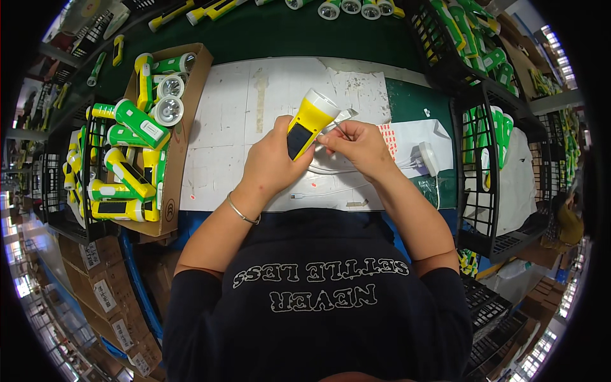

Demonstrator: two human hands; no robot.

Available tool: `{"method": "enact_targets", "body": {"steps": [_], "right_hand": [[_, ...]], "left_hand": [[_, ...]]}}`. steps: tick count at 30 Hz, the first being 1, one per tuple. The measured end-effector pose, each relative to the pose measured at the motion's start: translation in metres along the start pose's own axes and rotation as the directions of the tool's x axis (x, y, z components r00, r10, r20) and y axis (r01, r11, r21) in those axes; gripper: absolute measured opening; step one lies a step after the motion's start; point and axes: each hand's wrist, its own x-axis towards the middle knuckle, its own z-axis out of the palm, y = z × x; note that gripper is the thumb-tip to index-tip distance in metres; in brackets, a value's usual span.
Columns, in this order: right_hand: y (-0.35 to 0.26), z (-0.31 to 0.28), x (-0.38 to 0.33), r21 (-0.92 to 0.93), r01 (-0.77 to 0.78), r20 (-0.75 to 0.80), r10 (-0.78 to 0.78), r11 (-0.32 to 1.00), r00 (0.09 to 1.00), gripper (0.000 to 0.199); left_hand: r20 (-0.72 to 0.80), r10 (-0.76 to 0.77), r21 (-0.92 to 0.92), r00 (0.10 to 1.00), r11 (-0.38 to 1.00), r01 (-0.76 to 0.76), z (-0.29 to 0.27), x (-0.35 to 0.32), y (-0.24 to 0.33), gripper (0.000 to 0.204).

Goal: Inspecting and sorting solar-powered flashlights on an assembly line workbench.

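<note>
My left hand (270, 156) is wrapped around a yellow flashlight (313, 114) with a white head and a dark panel on its side. The flashlight tilts, its head pointing away from me and to the right. Thumb and fingers of my right hand (361, 148) are pinched together close to the flashlight's right side. What they hold is largely hidden; a small shiny pale piece (345, 115) and a thin line show just beyond them. White cables (331, 170) lie on the tabletop below my hands, one with a loose plug end (296, 196).
A cardboard box (191, 108) of green and yellow flashlights stands at the left. Black crates (487, 210) with more flashlights flank the right side. A white adapter (429, 158) and a sheet with red stickers (387, 141) lie right of my hands. Flashlights (351, 6) line the far edge.
</note>
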Motion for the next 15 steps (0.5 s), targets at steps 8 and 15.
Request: {"method": "enact_targets", "body": {"steps": [8, 15], "right_hand": [[0.002, 0.002, -0.024, -0.493, 0.343, 0.038, -0.374, 0.799, 0.927, 0.053], [-0.055, -0.035, -0.089, -0.545, 0.549, -0.002, -0.655, 0.634, 0.755, 0.042]], "left_hand": [[0.05, -0.131, -0.866, 0.99, 0.489, 0.108, 0.006, 0.017, -0.016, 0.039], [-0.029, 0.147, -0.914, 0.989, 0.396, -0.086, 0.002, 0.015, 0.03, 0.074]]}}
